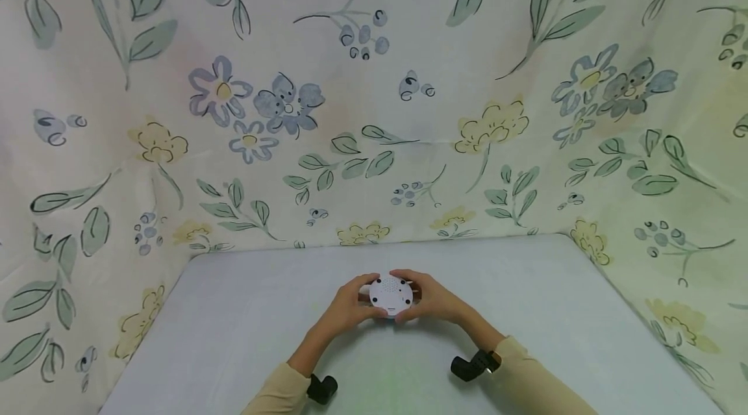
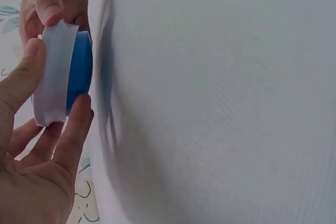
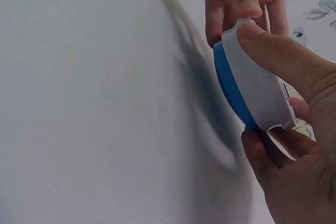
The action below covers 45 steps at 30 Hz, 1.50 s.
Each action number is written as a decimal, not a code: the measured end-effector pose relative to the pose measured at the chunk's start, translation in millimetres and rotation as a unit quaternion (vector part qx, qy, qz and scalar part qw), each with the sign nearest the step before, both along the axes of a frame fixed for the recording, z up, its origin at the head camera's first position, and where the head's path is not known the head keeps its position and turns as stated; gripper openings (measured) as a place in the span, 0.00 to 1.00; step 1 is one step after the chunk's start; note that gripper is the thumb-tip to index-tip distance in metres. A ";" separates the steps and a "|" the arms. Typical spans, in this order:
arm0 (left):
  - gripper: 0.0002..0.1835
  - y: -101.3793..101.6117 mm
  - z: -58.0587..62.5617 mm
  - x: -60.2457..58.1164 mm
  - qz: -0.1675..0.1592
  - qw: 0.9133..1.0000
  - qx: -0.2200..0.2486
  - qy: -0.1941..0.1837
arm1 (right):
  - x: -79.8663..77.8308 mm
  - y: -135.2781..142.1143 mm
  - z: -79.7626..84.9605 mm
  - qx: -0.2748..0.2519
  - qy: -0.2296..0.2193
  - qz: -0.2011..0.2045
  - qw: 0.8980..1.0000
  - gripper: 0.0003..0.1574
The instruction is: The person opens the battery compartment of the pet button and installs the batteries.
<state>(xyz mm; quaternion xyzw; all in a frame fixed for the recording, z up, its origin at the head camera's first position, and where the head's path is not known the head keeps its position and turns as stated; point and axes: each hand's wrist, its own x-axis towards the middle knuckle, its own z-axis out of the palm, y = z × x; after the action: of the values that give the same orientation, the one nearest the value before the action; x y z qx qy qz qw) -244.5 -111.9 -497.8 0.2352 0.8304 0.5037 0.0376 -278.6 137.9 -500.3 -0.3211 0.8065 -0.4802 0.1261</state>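
A round white device (image 1: 390,293) is held up between both hands, its white face with a patch of small holes and several black dots turned toward the head camera. Its other side is a blue disc (image 2: 80,72), facing down to the table. My left hand (image 1: 347,303) grips the left side, thumb on the white rim (image 2: 55,74) and fingertips at the blue part. On the opposite side my right hand (image 1: 437,300) holds it likewise, thumb along the white rim (image 3: 254,77). Beneath the rim, a thin white edge (image 3: 281,145) shows by the right fingers. What it is exactly, I cannot tell.
The white-covered table (image 1: 257,324) spreads around the hands. Behind it and at both sides hangs cloth (image 1: 350,103) printed with flowers and leaves. Black wrist cameras (image 1: 467,368) sit on both wrists. The device casts a shadow (image 3: 210,98) on the table.
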 end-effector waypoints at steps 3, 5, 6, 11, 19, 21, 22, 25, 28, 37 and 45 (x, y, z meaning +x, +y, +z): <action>0.42 -0.6 2.5 1.8 -0.002 1.000 0.015 0.000 | 0.8 1.3 1.7 0.003 0.012 -0.009 1.000 0.56; 0.44 -0.8 3.7 2.6 -0.009 0.999 0.033 -0.010 | 1.5 2.4 2.6 -0.003 0.021 -0.009 1.000 0.56; 0.45 -0.7 4.2 2.9 -0.017 0.999 0.048 -0.017 | 1.7 3.0 2.9 -0.007 0.027 -0.008 1.000 0.56; 0.47 1.2 2.8 2.1 -0.053 0.993 0.091 -0.044 | 3.4 4.2 2.0 -0.035 0.029 0.003 0.999 0.56; 0.45 4.8 4.8 6.9 -0.026 0.997 0.068 -0.027 | 7.1 3.3 5.0 -0.027 0.023 0.005 0.999 0.57; 0.46 5.9 6.4 8.0 -0.015 0.998 0.058 -0.020 | 8.0 2.1 6.4 -0.016 0.028 -0.003 0.999 0.57; 0.46 6.5 7.0 8.4 -0.009 0.998 0.052 -0.018 | 8.6 1.3 7.0 -0.010 0.032 -0.008 0.999 0.57; 0.46 8.0 9.6 9.9 0.006 0.999 0.040 -0.013 | 10.6 -1.8 8.7 0.000 0.042 -0.020 0.999 0.57; 0.47 8.6 11.4 10.9 0.013 0.999 0.031 -0.007 | 10.9 -4.0 8.3 0.004 0.052 -0.026 0.998 0.57; 0.46 6.7 8.6 10.9 -0.025 0.993 0.111 -0.042 | 11.1 -3.0 8.1 -0.049 0.057 -0.019 0.997 0.53; 0.45 11.7 2.3 10.6 -0.036 0.991 0.119 -0.046 | 10.8 -5.0 6.6 -0.088 0.032 0.006 0.996 0.53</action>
<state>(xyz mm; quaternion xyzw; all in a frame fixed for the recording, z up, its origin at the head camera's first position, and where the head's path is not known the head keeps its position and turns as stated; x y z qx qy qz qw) -233.9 -100.2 -495.4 0.2442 0.7531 0.6074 0.0653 -267.8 132.9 -493.6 -0.3508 0.7629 -0.5379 0.0747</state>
